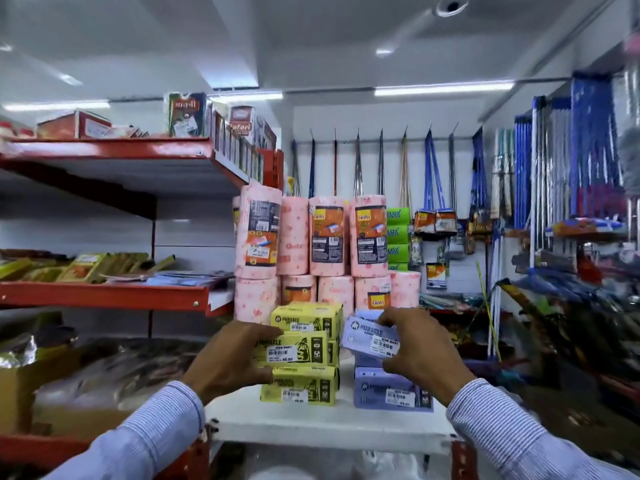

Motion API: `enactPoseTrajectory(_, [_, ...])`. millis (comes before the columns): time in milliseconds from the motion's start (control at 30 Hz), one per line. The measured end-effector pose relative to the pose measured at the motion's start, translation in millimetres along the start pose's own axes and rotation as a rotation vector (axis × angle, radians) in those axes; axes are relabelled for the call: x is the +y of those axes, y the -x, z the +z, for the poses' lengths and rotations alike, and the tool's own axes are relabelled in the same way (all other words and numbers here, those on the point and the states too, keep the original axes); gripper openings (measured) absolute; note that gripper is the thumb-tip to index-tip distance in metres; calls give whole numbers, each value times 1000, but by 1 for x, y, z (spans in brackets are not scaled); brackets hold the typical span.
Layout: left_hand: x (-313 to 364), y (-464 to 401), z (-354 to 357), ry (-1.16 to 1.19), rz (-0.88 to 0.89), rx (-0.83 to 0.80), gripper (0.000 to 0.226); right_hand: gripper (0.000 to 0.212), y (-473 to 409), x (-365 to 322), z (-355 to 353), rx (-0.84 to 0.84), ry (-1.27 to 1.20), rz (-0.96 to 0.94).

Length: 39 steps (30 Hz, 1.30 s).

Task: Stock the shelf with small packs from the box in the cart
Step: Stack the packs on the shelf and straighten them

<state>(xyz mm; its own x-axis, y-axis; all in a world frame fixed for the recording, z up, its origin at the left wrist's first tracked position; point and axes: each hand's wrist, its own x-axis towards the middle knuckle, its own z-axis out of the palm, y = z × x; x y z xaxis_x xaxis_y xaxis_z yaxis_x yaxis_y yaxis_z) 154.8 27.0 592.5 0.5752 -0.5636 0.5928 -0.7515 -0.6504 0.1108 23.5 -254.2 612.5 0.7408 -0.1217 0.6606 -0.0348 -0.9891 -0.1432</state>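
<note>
My left grip point(232, 358) clasps a yellow pack point(294, 349) on its stack; my right grip point(415, 344) pinches a lilac pack point(369, 337) above the lilac stack point(391, 393) on the white shelf point(329, 424). I should square edges, labels outward.

- Two arms come up from the bottom corners of the head view, both in long sleeves.
- Left sleeve point(145, 434): pale blue-white cloth with fine, closely spaced stripes running across it.
- Right sleeve point(512, 427): the same light striped shirt fabric, the thin lines clearer near the wrist.
- Both cuffs end at the wrist, the edges plain, with no button or fastening that can be made out.
- Left hand point(230, 360): bare, no glove, no ring or watch to be seen.
- Right hand point(420, 351): bare as well, nothing worn on it.
- The cloth near the bottom edge goes soft and blurred.
</note>
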Motion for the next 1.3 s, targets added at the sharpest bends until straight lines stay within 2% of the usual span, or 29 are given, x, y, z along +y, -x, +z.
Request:
enactPoseTrajectory(267, [-4,-35,37,6,-12,-36,61,46,-11,29,45,-55,169,-31])
enactPoseTrajectory(400, [-9,-39,50,11,-14,-66,61,50,-9,36,60,-61,205,-53])
enactPoseTrajectory(900, [-16,-37,56,-6,2,-78,56,53,-5,39,64,-34,108,-33])
enactPoseTrajectory(1300, [-8,-31,61,42,-99,-79,50,49,3,39,68,-25,168,-83])
